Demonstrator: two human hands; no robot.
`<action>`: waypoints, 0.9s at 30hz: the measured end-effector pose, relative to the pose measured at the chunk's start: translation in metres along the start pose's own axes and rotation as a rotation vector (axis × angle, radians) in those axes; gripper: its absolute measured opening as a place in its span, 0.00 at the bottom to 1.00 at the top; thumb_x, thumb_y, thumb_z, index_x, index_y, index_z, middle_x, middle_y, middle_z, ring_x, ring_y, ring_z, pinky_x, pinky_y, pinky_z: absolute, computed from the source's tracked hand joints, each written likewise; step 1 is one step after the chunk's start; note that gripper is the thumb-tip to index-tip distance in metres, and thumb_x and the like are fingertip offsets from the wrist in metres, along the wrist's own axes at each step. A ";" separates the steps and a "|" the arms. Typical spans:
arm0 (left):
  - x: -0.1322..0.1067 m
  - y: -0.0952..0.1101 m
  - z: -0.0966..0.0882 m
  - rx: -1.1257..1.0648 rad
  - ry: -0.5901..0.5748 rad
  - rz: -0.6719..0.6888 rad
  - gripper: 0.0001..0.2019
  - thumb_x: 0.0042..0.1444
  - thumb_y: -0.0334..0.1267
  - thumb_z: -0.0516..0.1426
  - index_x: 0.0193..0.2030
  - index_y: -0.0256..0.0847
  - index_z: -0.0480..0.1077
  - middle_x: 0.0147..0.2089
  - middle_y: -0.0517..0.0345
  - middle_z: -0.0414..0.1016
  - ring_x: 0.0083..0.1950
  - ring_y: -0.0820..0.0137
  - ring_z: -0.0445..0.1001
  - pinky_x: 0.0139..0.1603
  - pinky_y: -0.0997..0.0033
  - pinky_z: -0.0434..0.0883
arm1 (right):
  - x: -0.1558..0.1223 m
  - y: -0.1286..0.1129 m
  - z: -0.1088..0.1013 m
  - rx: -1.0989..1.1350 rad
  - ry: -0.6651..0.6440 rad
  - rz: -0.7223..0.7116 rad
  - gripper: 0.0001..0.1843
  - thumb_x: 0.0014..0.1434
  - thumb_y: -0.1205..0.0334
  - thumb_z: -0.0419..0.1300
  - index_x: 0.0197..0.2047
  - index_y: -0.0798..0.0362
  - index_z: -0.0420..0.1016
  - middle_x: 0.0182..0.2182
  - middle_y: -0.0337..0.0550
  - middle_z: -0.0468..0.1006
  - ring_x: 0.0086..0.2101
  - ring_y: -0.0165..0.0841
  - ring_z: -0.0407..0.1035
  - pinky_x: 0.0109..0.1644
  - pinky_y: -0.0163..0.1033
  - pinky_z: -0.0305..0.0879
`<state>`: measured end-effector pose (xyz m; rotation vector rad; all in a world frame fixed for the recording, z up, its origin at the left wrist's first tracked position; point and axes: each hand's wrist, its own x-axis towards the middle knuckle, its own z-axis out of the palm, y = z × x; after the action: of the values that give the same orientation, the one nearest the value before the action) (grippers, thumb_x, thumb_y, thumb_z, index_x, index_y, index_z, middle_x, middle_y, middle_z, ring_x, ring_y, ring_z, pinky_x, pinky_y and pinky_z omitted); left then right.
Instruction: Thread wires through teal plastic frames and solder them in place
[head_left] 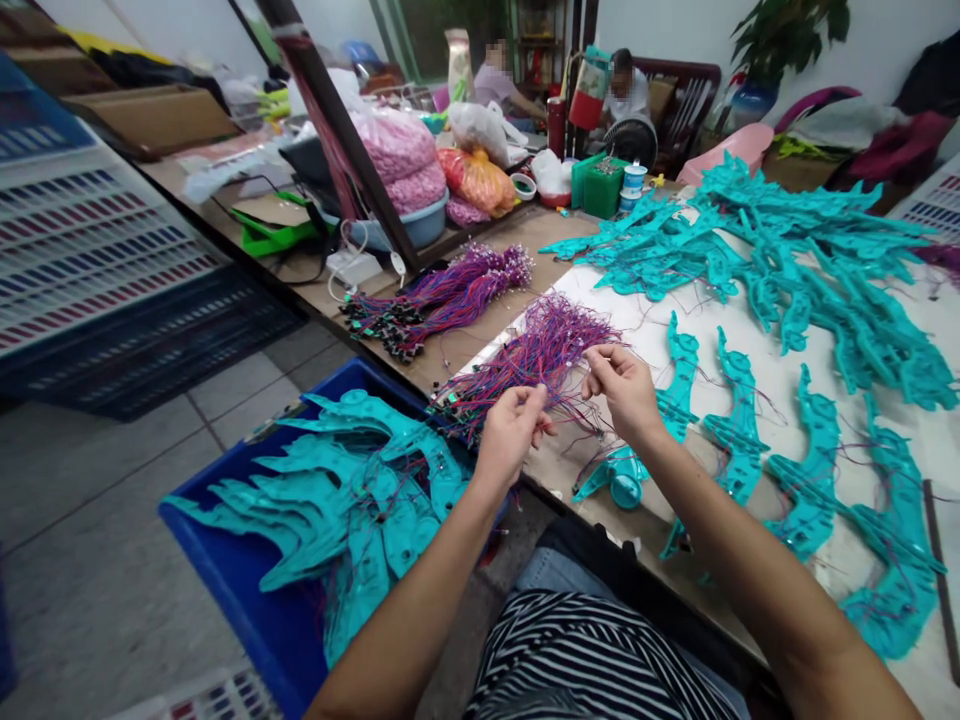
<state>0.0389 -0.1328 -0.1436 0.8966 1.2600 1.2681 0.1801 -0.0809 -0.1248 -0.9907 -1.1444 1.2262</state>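
My left hand (516, 428) is closed, thumb against fingers, over the near edge of a pile of thin red and blue wires (536, 345). My right hand (621, 388) makes a pinch just right of that pile. Anything between the fingertips of either hand is too small to make out. Below my right hand lies a turquoise plastic part (624, 488). Further right, several long, curved turquoise plastic parts (739, 415) lie in a row with wires across them. Left of my left arm, a blue crate (247, 610) holds stacked turquoise parts (375, 500).
Behind the wire pile lies another wire bundle (457, 290) with black ends. A large turquoise heap (787, 240) covers the table's far right. A dark post (345, 140) rises at the table's far side. Stacked crates (105, 240) stand left. Two people sit far back.
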 end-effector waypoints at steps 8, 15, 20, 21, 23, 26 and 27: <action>-0.015 -0.009 -0.008 -0.022 -0.067 -0.039 0.19 0.45 0.52 0.65 0.29 0.36 0.70 0.23 0.58 0.75 0.20 0.78 0.64 0.19 0.80 0.55 | -0.005 0.009 -0.006 -0.040 0.025 0.017 0.19 0.49 0.45 0.65 0.31 0.52 0.69 0.12 0.26 0.61 0.14 0.23 0.57 0.19 0.31 0.54; -0.026 -0.010 -0.019 0.017 -0.077 0.005 0.15 0.48 0.48 0.64 0.28 0.36 0.72 0.26 0.57 0.74 0.25 0.77 0.65 0.21 0.80 0.57 | -0.010 0.011 -0.010 -0.106 -0.008 0.074 0.20 0.48 0.44 0.65 0.30 0.53 0.70 0.13 0.28 0.64 0.16 0.24 0.58 0.21 0.32 0.57; -0.022 -0.017 -0.015 0.020 -0.188 -0.158 0.20 0.43 0.52 0.66 0.29 0.36 0.70 0.26 0.57 0.74 0.23 0.76 0.67 0.18 0.79 0.58 | -0.020 0.013 -0.018 -0.155 -0.086 0.091 0.17 0.50 0.48 0.64 0.34 0.54 0.73 0.19 0.33 0.70 0.22 0.25 0.64 0.28 0.33 0.62; -0.022 -0.019 -0.013 0.014 -0.205 -0.178 0.20 0.43 0.53 0.66 0.29 0.36 0.70 0.26 0.57 0.73 0.23 0.76 0.67 0.18 0.79 0.59 | -0.022 0.015 -0.022 -0.176 -0.086 0.093 0.17 0.49 0.49 0.64 0.35 0.55 0.74 0.20 0.33 0.71 0.23 0.26 0.65 0.30 0.34 0.62; -0.021 -0.021 -0.010 -0.005 -0.222 -0.199 0.21 0.43 0.53 0.65 0.29 0.36 0.69 0.25 0.58 0.73 0.22 0.77 0.66 0.18 0.80 0.58 | -0.022 0.018 -0.032 -0.258 -0.086 0.103 0.18 0.49 0.52 0.64 0.39 0.55 0.75 0.24 0.35 0.74 0.25 0.27 0.67 0.32 0.34 0.63; -0.020 -0.023 -0.007 -0.031 -0.231 -0.214 0.21 0.43 0.53 0.66 0.29 0.36 0.69 0.24 0.59 0.72 0.20 0.79 0.64 0.19 0.81 0.55 | -0.021 0.025 -0.045 -0.456 -0.113 0.154 0.19 0.47 0.57 0.64 0.43 0.56 0.77 0.25 0.37 0.75 0.26 0.27 0.66 0.30 0.33 0.61; -0.020 -0.024 -0.007 -0.036 -0.231 -0.218 0.21 0.42 0.53 0.66 0.29 0.36 0.69 0.23 0.59 0.72 0.20 0.80 0.64 0.19 0.81 0.54 | -0.020 0.028 -0.047 -0.509 -0.130 0.181 0.19 0.47 0.57 0.64 0.43 0.57 0.77 0.24 0.36 0.75 0.25 0.27 0.65 0.28 0.33 0.59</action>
<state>0.0389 -0.1568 -0.1647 0.8301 1.1153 0.9827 0.2218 -0.0966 -0.1621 -1.4346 -1.5394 1.1767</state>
